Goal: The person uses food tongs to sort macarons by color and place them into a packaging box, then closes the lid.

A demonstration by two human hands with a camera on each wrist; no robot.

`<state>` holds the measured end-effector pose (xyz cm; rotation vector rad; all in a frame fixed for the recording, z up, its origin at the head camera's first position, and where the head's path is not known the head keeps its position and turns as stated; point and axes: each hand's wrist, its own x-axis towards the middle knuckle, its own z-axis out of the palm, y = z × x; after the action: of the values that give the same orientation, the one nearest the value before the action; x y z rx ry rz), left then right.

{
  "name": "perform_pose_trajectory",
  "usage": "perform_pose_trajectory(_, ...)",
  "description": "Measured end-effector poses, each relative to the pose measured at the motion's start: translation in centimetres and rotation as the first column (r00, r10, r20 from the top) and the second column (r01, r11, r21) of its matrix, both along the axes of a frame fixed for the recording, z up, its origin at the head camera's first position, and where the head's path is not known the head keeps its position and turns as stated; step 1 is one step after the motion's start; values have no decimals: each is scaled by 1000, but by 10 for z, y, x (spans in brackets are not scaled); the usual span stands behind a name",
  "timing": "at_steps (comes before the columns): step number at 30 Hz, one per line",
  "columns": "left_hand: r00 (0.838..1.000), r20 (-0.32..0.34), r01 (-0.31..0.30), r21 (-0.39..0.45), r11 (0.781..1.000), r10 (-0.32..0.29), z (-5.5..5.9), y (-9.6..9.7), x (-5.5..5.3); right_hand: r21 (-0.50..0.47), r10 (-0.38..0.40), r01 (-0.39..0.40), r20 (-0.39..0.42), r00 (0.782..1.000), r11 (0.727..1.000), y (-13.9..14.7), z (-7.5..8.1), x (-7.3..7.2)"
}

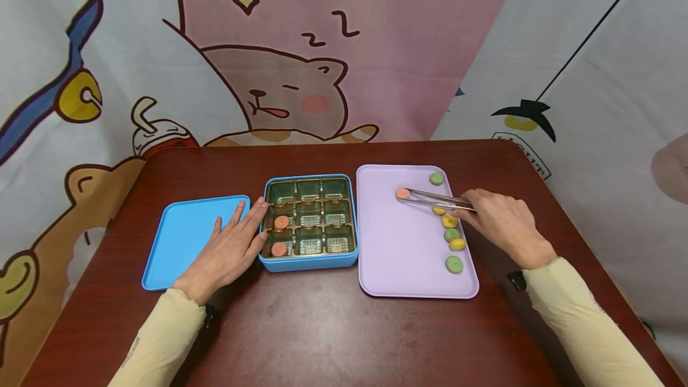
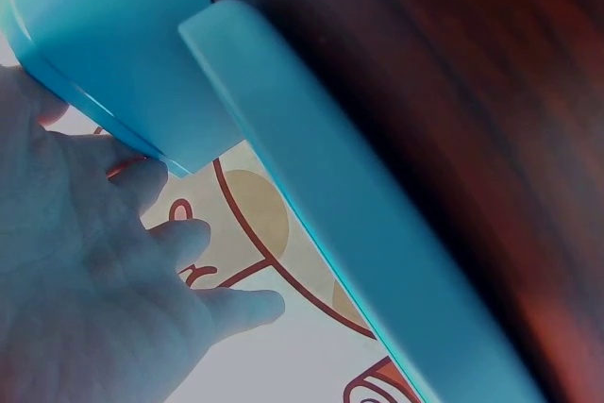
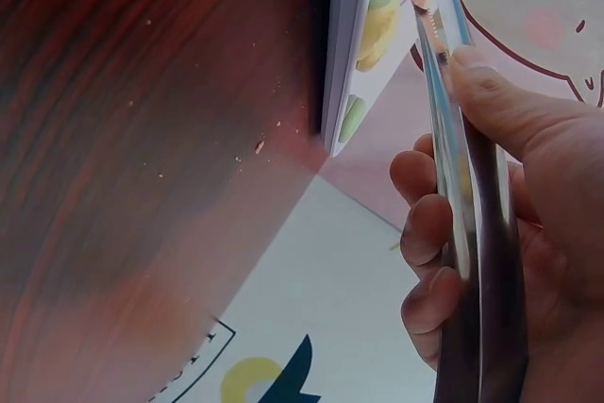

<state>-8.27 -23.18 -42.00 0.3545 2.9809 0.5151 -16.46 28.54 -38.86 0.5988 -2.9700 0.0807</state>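
Observation:
My right hand [image 1: 505, 223] grips metal tongs [image 3: 486, 252], thumb on one side and curled fingers on the other. At the tongs' tips is an orange round piece [image 1: 402, 194], over the lilac tray [image 1: 400, 255]; whether it is lifted I cannot tell. Several green and yellow pieces [image 1: 454, 264] lie along the tray's right side. My left hand [image 1: 226, 255] rests its spread fingers against the left edge of the blue box [image 1: 309, 264]. Inside the box is a gold divided insert [image 1: 294, 229], with one orange piece [image 1: 282, 222] in the left middle compartment and another [image 1: 279, 249] in the left front compartment.
A flat blue lid [image 1: 183, 237] lies left of the box, partly under my left hand and forearm. Everything stands on a dark red-brown wooden table [image 1: 322, 333]. A printed cartoon curtain [image 1: 398, 46] hangs behind the far edge. Small crumbs [image 3: 260, 146] lie beside the tray.

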Motion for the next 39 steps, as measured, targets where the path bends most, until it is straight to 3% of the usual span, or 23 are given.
perform_pose_trajectory(18,1000,6,0,-10,1000,0,1,1,-1,-11,18,-19,-89,996,1000,5,20,16)
perform_pose_trajectory(33,1000,6,-3,-15,1000,3,1,0,-1,-9,1,-2,-85,996,1000,-2,40,27)
perform_pose_trajectory(39,1000,5,-2,-17,1000,2,1,0,-1,-17,9,-11,-126,992,1000,-5,46,31)
